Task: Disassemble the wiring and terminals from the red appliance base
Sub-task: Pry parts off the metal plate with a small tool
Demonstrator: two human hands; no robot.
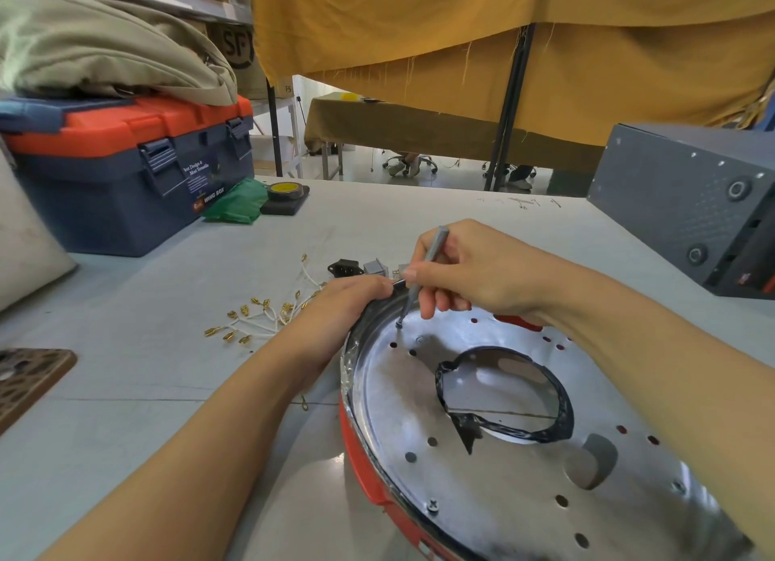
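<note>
The red appliance base (369, 472) lies on the table in front of me, its round silver metal plate (495, 489) facing up with several holes and a black-taped central opening. My left hand (339, 304) grips the base's far-left rim. My right hand (469, 267) holds a thin grey screwdriver (425, 262) whose tip sits on a screw (398, 325) near the plate's far edge. A bundle of white wires with brass terminals (264, 313) lies loose on the table to the left of the base. A black socket (344, 267) and a grey switch (374, 266) lie beyond my left hand.
A blue and orange toolbox (126, 174) with a folded cloth on top stands at the back left, next to a green bag (239, 202) and a tape roll (282, 191). A dark grey metal box (696, 208) stands at the right. A brown patterned object (25, 376) lies at the left edge.
</note>
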